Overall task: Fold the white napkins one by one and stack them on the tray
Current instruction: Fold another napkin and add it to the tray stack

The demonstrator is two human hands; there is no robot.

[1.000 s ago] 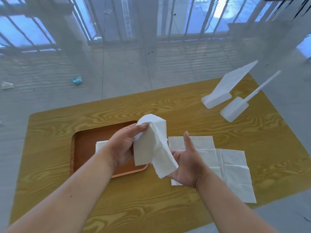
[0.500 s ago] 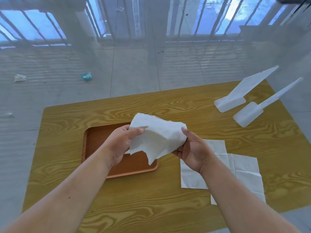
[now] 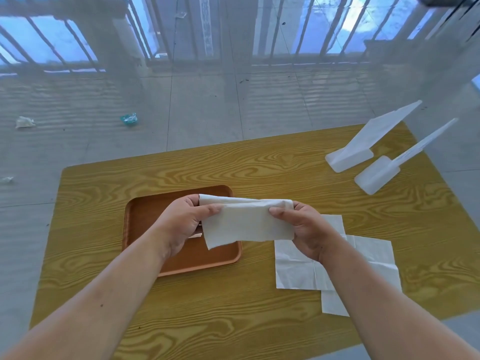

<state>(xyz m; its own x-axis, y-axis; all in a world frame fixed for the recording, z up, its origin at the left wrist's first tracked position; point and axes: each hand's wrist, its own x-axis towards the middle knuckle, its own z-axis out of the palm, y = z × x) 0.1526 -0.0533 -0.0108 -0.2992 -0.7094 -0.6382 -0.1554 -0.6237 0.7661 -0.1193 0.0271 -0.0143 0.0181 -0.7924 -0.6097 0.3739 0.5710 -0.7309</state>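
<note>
Above the brown tray (image 3: pixel 140 211), a person holds one white napkin (image 3: pixel 246 222) stretched flat between two bare hands. Both forearms reach forward from the near edge of the wooden table (image 3: pixel 259 172), angled inward so the hands meet over the tray's right half. The left hand (image 3: pixel 181 224) pinches the napkin's left end, thumb pressed on the front face and fingers curled behind it. The right hand (image 3: pixel 306 229) pinches the right end the same way, thumb on top, fingers tucked underneath. The napkin looks folded over along its upper edge, forming a wide band that hangs clear of the tray, its lower left corner drooping toward the tray floor. A sliver of white paper (image 3: pixel 196 235) shows on the tray just under the left hand; how much lies there is hidden. To the right of the tray, two unfolded napkins (image 3: pixel 363 255) lie flat on the table, overlapping, partly under the right wrist. Far to the right of the tray, at the table's back corner, stand two white plastic holders (image 3: pixel 363 152).
</note>
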